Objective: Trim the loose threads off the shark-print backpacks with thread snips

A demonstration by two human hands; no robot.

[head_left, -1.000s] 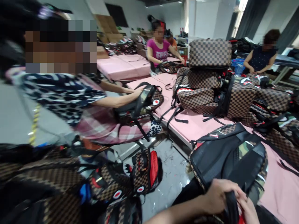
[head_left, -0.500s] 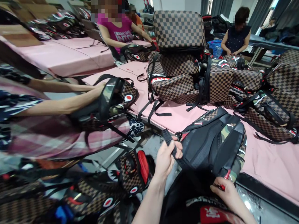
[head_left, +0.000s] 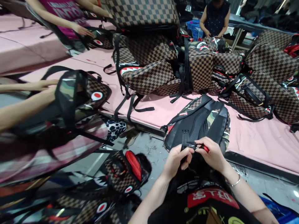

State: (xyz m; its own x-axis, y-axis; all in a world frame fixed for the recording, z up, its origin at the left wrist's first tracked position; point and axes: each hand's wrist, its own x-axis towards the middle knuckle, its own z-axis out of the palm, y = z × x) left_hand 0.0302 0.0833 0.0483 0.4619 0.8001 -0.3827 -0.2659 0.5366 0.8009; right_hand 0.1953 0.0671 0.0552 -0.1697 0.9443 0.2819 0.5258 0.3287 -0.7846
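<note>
A black and camouflage backpack lies back side up at the near edge of the pink table, its straps facing up. My left hand is closed on a black strap at the backpack's near edge. Close beside it on the right, my right hand is closed round a small tool with red handles, its dark tip touching the strap. A metal bangle circles my right wrist.
Checkered backpacks are piled along the pink table. At left, a person's arms reach into another backpack. More bags lie low at left. Two people stand or sit beyond the table.
My right hand with the red-handled tool has moved left and up to the strap end in my left hand. The hands are now side by side. The view has shifted right and down.
</note>
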